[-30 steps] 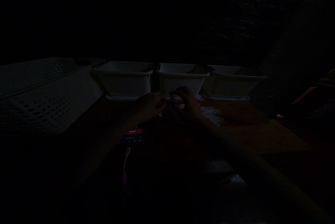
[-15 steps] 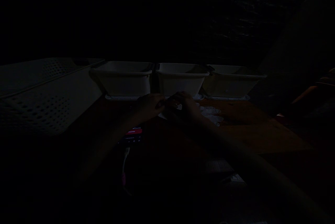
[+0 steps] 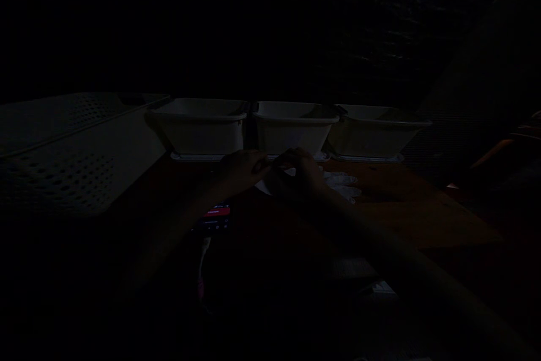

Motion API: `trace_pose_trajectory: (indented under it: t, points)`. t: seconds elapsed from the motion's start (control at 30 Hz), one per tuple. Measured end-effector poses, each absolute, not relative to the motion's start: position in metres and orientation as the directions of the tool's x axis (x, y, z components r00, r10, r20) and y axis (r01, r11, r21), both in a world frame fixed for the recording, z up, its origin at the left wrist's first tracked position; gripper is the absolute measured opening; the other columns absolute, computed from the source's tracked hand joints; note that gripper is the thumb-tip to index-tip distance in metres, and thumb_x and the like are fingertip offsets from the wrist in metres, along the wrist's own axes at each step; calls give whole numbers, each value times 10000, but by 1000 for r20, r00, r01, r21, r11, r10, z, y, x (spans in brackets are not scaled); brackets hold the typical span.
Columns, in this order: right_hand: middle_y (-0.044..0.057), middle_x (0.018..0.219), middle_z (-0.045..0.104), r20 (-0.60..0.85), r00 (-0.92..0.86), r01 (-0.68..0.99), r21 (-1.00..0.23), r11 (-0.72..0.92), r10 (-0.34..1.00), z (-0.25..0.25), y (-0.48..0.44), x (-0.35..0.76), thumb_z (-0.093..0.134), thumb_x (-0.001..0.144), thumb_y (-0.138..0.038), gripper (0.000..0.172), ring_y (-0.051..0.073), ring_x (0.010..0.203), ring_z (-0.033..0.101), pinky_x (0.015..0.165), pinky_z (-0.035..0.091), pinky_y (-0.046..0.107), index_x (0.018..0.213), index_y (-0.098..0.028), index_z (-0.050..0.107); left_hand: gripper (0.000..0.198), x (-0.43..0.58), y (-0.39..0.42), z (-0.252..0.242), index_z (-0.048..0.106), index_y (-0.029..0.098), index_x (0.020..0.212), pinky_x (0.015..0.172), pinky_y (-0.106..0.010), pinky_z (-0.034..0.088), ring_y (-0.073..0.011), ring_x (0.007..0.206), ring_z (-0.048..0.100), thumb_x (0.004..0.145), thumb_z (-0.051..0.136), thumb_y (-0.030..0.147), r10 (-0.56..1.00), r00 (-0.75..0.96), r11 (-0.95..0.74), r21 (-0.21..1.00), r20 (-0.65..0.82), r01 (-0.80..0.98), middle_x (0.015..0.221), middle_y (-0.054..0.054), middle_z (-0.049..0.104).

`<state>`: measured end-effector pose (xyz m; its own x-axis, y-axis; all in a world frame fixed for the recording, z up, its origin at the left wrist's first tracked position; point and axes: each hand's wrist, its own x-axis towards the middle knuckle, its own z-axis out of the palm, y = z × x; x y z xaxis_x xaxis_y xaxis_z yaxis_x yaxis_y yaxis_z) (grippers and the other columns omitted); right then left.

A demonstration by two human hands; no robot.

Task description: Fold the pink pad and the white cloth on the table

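Observation:
The picture is very dark. My left hand (image 3: pixel 244 168) and my right hand (image 3: pixel 302 169) meet in front of the middle bin, fingertips bent together in a pinch. What they hold, if anything, is too dark to make out. Beneath and beside them lies a thin whitish thing (image 3: pixel 341 179) with finger-like ends, much like a disposable glove. A pale patch (image 3: pixel 264 187) shows under my left fingers; whether it belongs to the same piece I cannot tell.
Three pale bins, left (image 3: pixel 203 133), middle (image 3: pixel 291 133) and right (image 3: pixel 367 138), stand along the back of the wooden table (image 3: pixel 422 203). A perforated basket (image 3: pixel 131 152) is at the left. A lit phone (image 3: pixel 216 219) with a cable (image 3: pixel 202 262) lies near my left forearm.
The fingers of both hands have shifted slightly and lie closer at the tips, exposing a bit more of the white patch below. Everything else looks the same.

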<state>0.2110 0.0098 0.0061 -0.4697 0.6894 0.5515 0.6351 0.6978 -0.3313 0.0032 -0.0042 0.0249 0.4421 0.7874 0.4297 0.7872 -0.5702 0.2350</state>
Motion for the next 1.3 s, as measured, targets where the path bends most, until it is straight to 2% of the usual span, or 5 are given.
trace_pose_trajectory:
  t: [0.27,0.4,0.73,0.93,1.3]
  points:
    - [70,1048,691,578,-461,617,-337,711,674,5,9,211,634,870,-185,175,201,979,607,865,447,312,994,-187,757,148,2,-3,24,698,186,932,595,-261,350,-165,727,610,897,635,315,773,452,-593,251,445,765,837,-25,684]
    - [76,1068,687,561,-473,628,-326,707,679,5,10,212,646,858,-179,191,207,1009,600,870,441,308,1014,-186,757,177,1,-1,24,698,182,920,604,-260,364,-171,728,606,889,639,346,768,464,-593,219,441,775,833,-24,676]
    - [74,1033,690,573,-476,627,-311,714,668,3,11,211,649,862,-197,184,197,969,605,841,439,297,1009,-181,759,182,1,-4,25,735,190,955,640,-255,397,-170,778,618,878,610,297,772,477,-598,228,419,768,889,-30,684]
    - [82,1035,688,569,-473,622,-325,712,673,1,14,212,683,833,-192,205,192,938,608,813,441,292,1024,-175,756,169,2,-4,27,728,186,921,638,-247,402,-162,770,613,859,594,268,779,483,-591,213,399,778,873,-23,681]
    - [84,1046,692,556,-476,615,-343,710,681,3,13,211,672,860,-212,190,200,977,620,847,455,298,1026,-178,757,159,1,-4,26,713,183,878,637,-256,400,-165,770,623,855,578,264,790,474,-574,196,388,795,885,-35,703]
